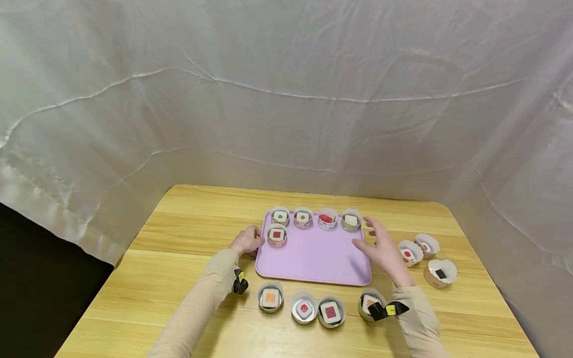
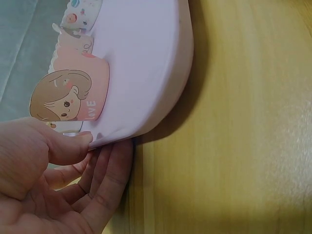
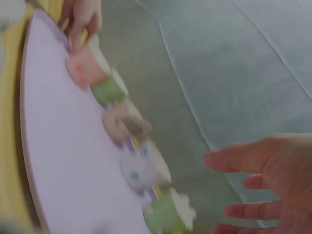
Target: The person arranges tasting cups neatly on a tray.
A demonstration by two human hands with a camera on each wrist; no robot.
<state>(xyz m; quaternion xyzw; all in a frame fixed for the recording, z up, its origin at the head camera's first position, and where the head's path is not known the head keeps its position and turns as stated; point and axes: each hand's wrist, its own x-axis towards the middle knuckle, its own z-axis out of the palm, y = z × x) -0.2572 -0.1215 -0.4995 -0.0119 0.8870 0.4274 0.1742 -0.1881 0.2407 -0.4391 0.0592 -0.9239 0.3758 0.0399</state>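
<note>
A lilac tray (image 1: 313, 263) lies in the middle of the wooden table. It carries a back row of paper cups with toy sushi (image 1: 303, 217) and one more pink cup (image 1: 276, 235) near its left edge. My left hand (image 1: 250, 240) pinches the tray's left rim (image 2: 146, 73), thumb (image 2: 73, 144) on top and fingers underneath, next to the pink cup with a cartoon girl (image 2: 73, 97). My right hand (image 1: 373, 239) hovers over the tray's right edge with fingers spread and holds nothing. The blurred right wrist view shows its straight fingers (image 3: 243, 158) beside the cup row (image 3: 122, 122).
Several sushi cups stand in front of the tray, from an orange-topped one (image 1: 270, 297) to one (image 1: 370, 302) by my right wrist. Three more cups (image 1: 409, 252) (image 1: 427, 244) (image 1: 440, 272) sit at the right. White cloth hangs behind and beside the table.
</note>
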